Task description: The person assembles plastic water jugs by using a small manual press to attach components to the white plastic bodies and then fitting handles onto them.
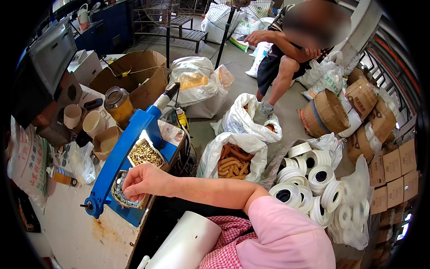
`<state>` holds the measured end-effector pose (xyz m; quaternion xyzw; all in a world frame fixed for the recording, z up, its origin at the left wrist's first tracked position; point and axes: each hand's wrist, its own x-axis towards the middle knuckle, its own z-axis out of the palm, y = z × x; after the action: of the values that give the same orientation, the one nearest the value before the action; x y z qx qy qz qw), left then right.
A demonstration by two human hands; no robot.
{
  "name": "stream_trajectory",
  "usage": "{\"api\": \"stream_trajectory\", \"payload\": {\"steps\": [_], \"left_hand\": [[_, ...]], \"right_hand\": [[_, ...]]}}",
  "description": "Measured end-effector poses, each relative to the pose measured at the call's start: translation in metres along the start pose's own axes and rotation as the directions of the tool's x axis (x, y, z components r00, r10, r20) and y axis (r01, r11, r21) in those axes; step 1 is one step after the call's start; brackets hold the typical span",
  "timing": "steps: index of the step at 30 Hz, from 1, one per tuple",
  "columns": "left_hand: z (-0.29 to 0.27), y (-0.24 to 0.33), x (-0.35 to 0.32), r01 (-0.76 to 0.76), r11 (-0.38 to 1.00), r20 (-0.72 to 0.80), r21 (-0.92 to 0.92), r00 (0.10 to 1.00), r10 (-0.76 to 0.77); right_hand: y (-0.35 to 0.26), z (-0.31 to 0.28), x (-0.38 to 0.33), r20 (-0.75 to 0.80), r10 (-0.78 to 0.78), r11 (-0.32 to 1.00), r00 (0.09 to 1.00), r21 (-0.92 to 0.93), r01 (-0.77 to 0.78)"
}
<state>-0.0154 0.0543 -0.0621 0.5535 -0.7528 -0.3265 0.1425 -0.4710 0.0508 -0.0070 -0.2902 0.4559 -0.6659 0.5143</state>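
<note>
My right arm, in a pink sleeve, reaches across to the left. At its end my right hand (142, 181) is just above a small box of silver metal parts (120, 190), fingers curled and pressed together. Whatever they might hold is hidden. Beside the hand, a blue metal bench press (127, 143) with a long arm stands on the worktable. Behind the hand sits an open box of brass-coloured small parts (146, 154). A large white cylinder (186, 240) lies by my checked pink cloth (230, 228). My left hand is out of view.
White sacks of orange-brown curved pieces (234, 161) stand right of the table (89, 224). Several white rolls (309, 179) are piled farther right. Mugs (94, 123), a jar (118, 105) and a spray can (62, 175) crowd the left. Another person (286, 54) sits beyond, near standing fans.
</note>
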Motion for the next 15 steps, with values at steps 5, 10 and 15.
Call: {"api": "stream_trajectory", "payload": {"steps": [5, 10, 15], "left_hand": [[0.006, 0.008, 0.002, -0.042, 0.999, -0.028, 0.004, 0.999, 0.042], [0.002, 0.003, -0.005, -0.022, 0.999, -0.048, -0.027, 0.999, 0.021], [0.010, 0.016, 0.000, 0.070, 0.941, 0.025, -0.330, 0.998, -0.066]], "right_hand": [[0.002, 0.005, -0.004, 0.038, -0.065, 0.998, 0.997, 0.011, 0.065], [0.017, 0.025, 0.012, 0.146, -0.146, 0.988, 0.978, -0.026, 0.152], [-0.016, 0.038, 0.016, 0.044, -0.157, 0.933, 0.987, -0.322, 0.162]]}}
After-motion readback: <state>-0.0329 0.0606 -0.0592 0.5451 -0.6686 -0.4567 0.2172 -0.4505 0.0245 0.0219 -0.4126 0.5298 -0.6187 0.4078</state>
